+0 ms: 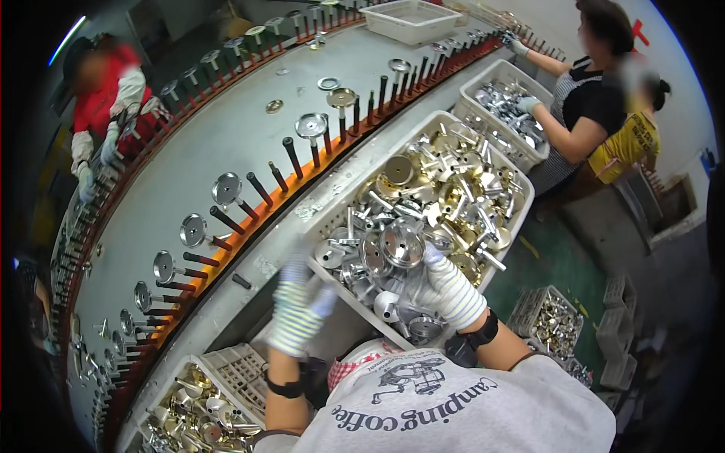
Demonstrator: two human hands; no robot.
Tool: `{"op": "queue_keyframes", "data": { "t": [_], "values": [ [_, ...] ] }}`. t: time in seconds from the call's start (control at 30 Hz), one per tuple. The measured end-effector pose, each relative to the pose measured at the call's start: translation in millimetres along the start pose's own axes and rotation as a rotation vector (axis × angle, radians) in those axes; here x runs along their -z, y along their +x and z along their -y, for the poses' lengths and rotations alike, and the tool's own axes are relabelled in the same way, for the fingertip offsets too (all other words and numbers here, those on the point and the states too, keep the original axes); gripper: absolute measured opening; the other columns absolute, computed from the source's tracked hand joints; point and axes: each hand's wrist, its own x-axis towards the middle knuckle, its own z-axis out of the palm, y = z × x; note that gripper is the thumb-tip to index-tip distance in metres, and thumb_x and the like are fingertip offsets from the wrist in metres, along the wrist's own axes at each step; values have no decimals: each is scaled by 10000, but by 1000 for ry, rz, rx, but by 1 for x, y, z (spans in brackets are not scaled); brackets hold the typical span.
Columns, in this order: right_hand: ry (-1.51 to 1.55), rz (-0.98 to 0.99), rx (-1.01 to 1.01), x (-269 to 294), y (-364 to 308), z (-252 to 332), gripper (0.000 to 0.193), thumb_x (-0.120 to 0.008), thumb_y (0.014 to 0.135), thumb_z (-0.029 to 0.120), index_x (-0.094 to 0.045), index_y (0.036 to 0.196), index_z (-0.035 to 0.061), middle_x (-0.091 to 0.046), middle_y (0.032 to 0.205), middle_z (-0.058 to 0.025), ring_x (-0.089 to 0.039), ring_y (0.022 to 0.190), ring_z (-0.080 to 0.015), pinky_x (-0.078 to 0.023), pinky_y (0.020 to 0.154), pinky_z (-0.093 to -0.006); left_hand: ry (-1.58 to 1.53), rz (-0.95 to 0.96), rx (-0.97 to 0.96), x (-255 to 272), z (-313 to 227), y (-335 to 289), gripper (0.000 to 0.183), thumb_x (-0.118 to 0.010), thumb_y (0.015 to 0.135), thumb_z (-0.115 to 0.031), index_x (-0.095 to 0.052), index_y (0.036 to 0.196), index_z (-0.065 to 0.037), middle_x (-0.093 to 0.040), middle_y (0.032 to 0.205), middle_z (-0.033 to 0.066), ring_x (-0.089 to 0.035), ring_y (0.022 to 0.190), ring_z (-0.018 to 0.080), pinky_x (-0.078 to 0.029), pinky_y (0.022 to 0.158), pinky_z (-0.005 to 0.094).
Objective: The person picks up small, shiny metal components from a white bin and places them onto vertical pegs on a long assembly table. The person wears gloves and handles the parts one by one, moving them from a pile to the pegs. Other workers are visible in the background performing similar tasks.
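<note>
Head view, lower centre: right hand, in a striped glove, closes its grip on a round silver disc part over the white crate of silver and brass parts. Left hand, also gloved, is blurred beside the crate's near corner; whether its grip is wide or narrow cannot be told. At left, the curved table carries a row of pegs; roughly half bear discs, others stand bare. Judged so, loading is partway through, the crate remaining well filled.
</note>
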Motion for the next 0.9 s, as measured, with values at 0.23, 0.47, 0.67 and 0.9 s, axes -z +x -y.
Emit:
{"op": "queue_keyframes", "data": {
  "t": [0.23,0.47,0.67,0.9],
  "values": [
    [-122,-31,11,10,9,56,600,-782,749,383,-569,1217,75,-603,1211,-101,-547,1163,-299,-411,1037,-501,355,360,77,-77,25,56,410,-652,744,-89,-602,1142,-5,-664,1029,203,-655,936,331,-531,798,391],
    [-5,-117,172,23,16,114,452,-748,784,322,-608,1124,59,-603,1177,-111,-494,1182,-365,-387,1044,-548,691,-328,110,-38,197,178,362,-574,838,-194,-625,1167,-51,-664,1088,183,-653,903,331,-510,808,494],
    [-235,-211,116,8,35,122,365,-668,806,209,-590,1129,60,-596,1167,-97,-512,1129,-300,-430,974,-481,288,-446,573,-15,230,207,497,-546,886,-292,-457,1296,-26,-559,1221,233,-537,1127,370,-429,942,423],
    [-653,-211,43,-84,36,124,320,-565,832,51,-557,1152,40,-589,1147,-85,-533,1057,-218,-458,908,-388,189,-605,227,-16,40,167,562,-563,861,-276,-431,1326,11,-436,1366,272,-455,1241,390,-384,1027,409]
  ]
}}
